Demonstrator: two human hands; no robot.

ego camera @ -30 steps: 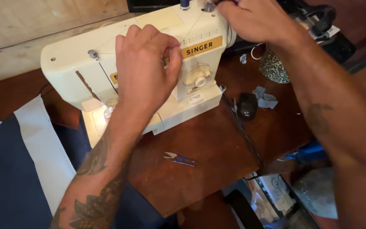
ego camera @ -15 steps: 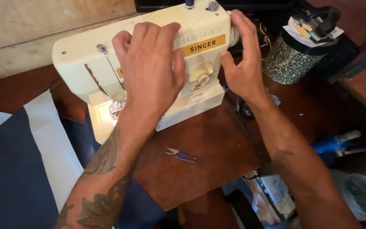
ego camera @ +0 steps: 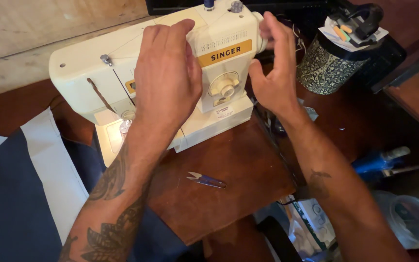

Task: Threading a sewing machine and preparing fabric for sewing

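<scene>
A cream sewing machine [ego camera: 122, 73] stands on a dark wooden table [ego camera: 229, 174], and both hands work at its body. The left hand [ego camera: 168, 80] lies flat over the front of the machine, to the left of its round dial, with the fingers pressed together and pointing up toward the top edge, as if to steady the housing. The right hand [ego camera: 275, 68] sits at the machine's right end, fingers loosely spread and curved around the spot where the handwheel would be; whether they actually grip it I cannot tell, since the palm hides it. In front of the machine lie small thread snips [ego camera: 207, 180], within easy reach. Navy and white fabric [ego camera: 30, 179] trails off the machine's left side. Right of the machine stands a patterned cup [ego camera: 323, 68] holding odds and ends.
</scene>
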